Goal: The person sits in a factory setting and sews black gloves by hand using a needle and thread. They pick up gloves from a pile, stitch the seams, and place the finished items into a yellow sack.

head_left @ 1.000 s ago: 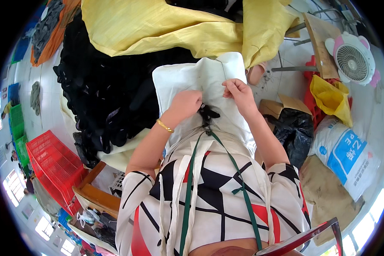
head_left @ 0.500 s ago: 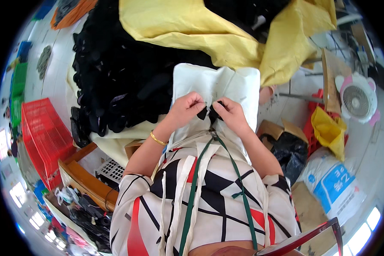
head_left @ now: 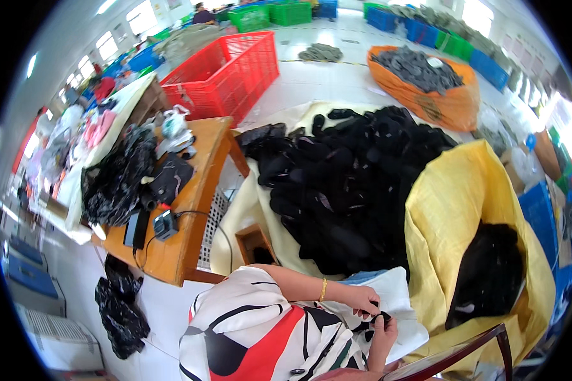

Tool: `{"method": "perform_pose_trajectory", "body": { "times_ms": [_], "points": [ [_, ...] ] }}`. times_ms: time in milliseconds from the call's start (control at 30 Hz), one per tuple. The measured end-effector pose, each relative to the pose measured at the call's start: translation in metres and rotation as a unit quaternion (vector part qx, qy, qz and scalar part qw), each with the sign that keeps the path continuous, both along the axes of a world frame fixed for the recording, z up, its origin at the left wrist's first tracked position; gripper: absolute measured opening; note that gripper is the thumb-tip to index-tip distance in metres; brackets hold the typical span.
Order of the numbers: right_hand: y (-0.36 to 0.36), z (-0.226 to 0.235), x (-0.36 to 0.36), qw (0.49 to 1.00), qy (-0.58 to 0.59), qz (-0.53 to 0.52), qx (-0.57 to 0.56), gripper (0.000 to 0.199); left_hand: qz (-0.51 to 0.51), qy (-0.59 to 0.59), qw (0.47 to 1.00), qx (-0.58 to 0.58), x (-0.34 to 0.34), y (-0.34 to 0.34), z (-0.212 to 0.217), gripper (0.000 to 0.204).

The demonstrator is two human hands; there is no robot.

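My left hand (head_left: 360, 298), with a gold bracelet on its wrist, and my right hand (head_left: 384, 333) meet low in the view, over a white cloth (head_left: 405, 293) on my lap. Together they pinch a small black piece (head_left: 379, 315) between the fingertips. Just beyond the hands lies a big heap of black items (head_left: 343, 184) on a cream sheet. To the right of it, an open yellow sack (head_left: 454, 216) holds more black pieces (head_left: 489, 273).
A wooden table (head_left: 187, 216) on the left carries black bags, a small device and a cable. Behind it stands a red crate (head_left: 225, 70). An orange sack (head_left: 426, 86) of grey items sits farther back, with green and blue crates along the far wall.
The view has swung far round, so the floor, table and crates now fill it. My hands stay together on the small black piece over the white cloth.
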State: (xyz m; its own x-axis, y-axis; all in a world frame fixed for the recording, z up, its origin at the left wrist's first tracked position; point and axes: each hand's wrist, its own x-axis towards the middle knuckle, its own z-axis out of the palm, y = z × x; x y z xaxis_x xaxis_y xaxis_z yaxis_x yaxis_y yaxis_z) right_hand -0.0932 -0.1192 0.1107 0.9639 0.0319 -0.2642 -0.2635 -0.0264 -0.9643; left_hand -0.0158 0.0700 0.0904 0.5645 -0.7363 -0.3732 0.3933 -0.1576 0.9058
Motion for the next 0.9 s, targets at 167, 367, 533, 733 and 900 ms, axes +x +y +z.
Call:
{"method": "perform_pose_trajectory", "body": {
  "times_ms": [167,367,533,733,900],
  "points": [
    [0.000,-0.005,-0.009,0.991,-0.061,0.112,-0.028,0.013,0.003,-0.015,1.000,-0.002,-0.023,0.025,0.014,0.025],
    [-0.001,0.004,-0.011,0.921,-0.214,0.257,-0.198,0.012,0.046,-0.041,0.997,0.037,-0.062,0.043,0.032,0.018],
    [-0.026,-0.032,-0.017,0.973,-0.156,0.142,-0.099,0.011,0.121,-0.031,0.991,0.052,-0.071,0.032,0.001,0.021],
    [-0.105,-0.094,-0.013,0.973,-0.027,-0.213,-0.088,0.019,0.192,-0.141,0.961,0.143,-0.049,0.017,-0.034,0.029],
    [-0.113,-0.135,-0.004,0.959,0.024,-0.243,-0.144,0.020,0.125,-0.350,0.905,0.206,-0.035,0.007,-0.032,0.034]
  ]
}}
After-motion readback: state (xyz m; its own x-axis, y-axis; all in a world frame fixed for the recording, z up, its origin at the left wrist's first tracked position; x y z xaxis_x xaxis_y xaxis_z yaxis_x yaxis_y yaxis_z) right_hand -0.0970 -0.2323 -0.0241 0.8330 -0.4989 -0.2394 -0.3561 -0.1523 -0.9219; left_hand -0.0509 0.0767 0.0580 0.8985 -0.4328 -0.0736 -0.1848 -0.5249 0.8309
